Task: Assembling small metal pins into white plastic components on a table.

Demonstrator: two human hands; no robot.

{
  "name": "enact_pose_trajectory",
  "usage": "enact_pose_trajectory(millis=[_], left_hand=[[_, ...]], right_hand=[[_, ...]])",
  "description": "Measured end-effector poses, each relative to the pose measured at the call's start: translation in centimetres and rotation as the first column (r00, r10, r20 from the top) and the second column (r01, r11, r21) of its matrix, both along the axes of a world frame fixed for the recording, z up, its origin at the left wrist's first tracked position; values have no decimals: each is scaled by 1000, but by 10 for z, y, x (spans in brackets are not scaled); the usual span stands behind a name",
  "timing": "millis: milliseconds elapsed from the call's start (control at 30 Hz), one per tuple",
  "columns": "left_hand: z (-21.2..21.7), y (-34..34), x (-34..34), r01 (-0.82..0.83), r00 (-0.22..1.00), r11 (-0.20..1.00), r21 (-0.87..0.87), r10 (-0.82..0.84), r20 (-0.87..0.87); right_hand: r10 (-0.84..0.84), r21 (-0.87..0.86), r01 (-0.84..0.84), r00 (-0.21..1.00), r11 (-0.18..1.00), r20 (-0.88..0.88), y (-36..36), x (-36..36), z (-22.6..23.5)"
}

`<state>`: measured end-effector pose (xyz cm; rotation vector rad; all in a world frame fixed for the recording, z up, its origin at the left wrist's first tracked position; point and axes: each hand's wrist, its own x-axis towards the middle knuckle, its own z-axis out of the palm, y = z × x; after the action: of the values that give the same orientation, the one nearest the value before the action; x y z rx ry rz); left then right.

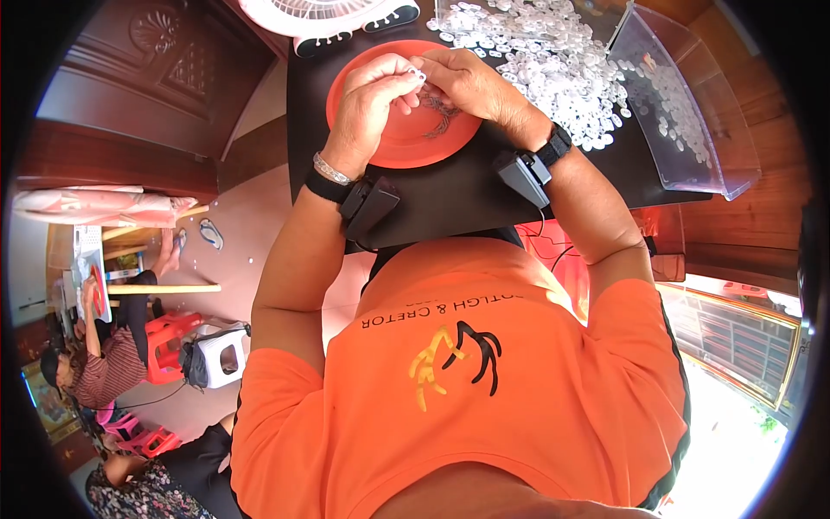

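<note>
Over a round red plate, my two hands meet with their fingertips close together. My left hand pinches a small white plastic piece between thumb and forefinger. The fingers of my right hand are closed right beside that piece; what they grip, if anything, is too small to make out. Below the fingers, a loose cluster of thin, dark grey metal bits lies on the plate.
A large heap of small clear-white oval pieces covers the table's far right. Beyond it stands a clear plastic bin holding more. A white fan is at the back. Seated at left is another person, near a red stool.
</note>
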<state>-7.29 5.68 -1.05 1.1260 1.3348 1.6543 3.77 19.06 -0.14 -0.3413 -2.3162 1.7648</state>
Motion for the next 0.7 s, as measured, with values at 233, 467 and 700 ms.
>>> enact_pose_trajectory(millis=[233, 467, 700], left_hand=[[1, 0, 1, -66, 997, 998, 4, 66, 45], [-5, 3, 8, -111, 967, 994, 24, 113, -228], [4, -1, 5, -69, 990, 998, -2, 68, -127]], right_hand=[[-20, -66, 20, 1000, 998, -7, 8, -1, -7], [-126, 271, 146, 988, 951, -89, 5, -2, -11], [76, -12, -76, 997, 997, 27, 7, 1, -2]])
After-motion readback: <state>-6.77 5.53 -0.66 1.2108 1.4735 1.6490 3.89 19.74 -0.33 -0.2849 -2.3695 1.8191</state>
